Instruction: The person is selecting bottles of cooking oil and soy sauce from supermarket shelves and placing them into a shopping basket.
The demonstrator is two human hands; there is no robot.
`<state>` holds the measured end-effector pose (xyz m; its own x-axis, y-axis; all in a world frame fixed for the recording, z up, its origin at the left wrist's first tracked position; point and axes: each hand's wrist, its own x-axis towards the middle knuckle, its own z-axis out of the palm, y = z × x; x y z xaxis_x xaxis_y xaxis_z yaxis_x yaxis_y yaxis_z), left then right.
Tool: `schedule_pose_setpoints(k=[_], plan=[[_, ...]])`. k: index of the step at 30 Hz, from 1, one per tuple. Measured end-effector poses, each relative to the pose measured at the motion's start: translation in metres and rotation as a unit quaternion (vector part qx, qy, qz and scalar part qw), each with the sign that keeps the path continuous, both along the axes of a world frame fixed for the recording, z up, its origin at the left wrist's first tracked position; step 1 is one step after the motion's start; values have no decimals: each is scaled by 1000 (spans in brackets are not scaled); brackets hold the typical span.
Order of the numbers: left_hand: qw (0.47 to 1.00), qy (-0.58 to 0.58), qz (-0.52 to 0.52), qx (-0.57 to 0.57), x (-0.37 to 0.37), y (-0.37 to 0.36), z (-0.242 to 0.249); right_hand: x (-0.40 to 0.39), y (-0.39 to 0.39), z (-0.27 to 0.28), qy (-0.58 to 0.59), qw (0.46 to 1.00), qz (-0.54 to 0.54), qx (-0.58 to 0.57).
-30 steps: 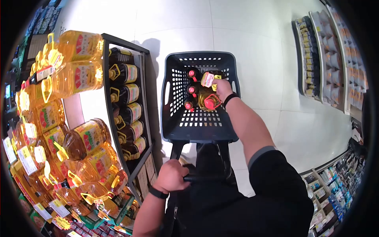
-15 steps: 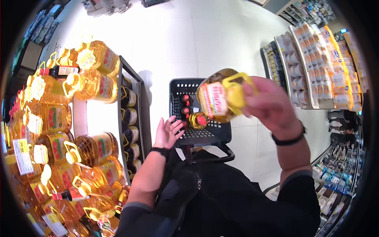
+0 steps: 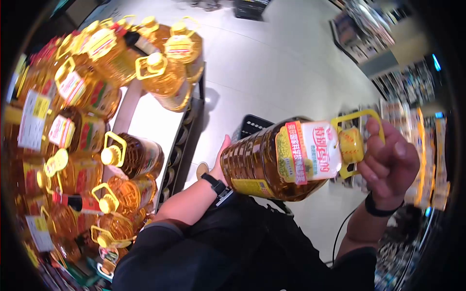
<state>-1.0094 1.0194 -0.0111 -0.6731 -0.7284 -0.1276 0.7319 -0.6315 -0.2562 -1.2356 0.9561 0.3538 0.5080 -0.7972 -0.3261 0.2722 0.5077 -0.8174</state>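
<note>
A large clear jug of cooking oil with a yellow cap and handle lies tilted on its side in front of my body. Its white and red label faces up toward me. My right hand has its fingers hooked through the yellow handle at the cap end. At the base end, my left hand is pressed against the jug and supports it; most of its fingers are hidden behind it. Below and behind the jug, part of a black shopping basket shows, its contents covered by the jug.
On the left, a display holds several oil jugs around a bare white board. Price cards hang at its left side. Stocked shelves stand on the right. A black bin-like object is on the floor ahead.
The oil jug has come from above the basket toward my body and turned sideways. My left hand, open before, now meets its base. My view has swung toward the oil display.
</note>
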Motion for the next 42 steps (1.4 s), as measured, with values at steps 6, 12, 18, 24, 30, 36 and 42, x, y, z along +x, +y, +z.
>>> schedule_pose_setpoints(k=[6, 12, 18, 24, 30, 36, 42], plan=[[986, -107, 123, 38, 68, 58, -21, 120, -15, -40, 56, 994, 85, 44], [967, -28, 243, 73, 109, 76, -50, 241, -13, -100, 141, 970, 194, 27], [911, -110, 346, 196, 153, 39, -121, 317, -29, -164, 248, 942, 218, -54], [882, -64, 402, 237, 185, 2, -149, 373, -49, -194, 296, 926, 216, -89], [840, -26, 475, 261, 193, -2, -149, 393, -67, -224, 326, 895, 271, -138], [789, -49, 522, 319, 217, -10, -155, 424, -64, -249, 315, 896, 265, -166], [785, 21, 536, 311, 210, -11, -172, 438, -81, -265, 308, 896, 259, -189]])
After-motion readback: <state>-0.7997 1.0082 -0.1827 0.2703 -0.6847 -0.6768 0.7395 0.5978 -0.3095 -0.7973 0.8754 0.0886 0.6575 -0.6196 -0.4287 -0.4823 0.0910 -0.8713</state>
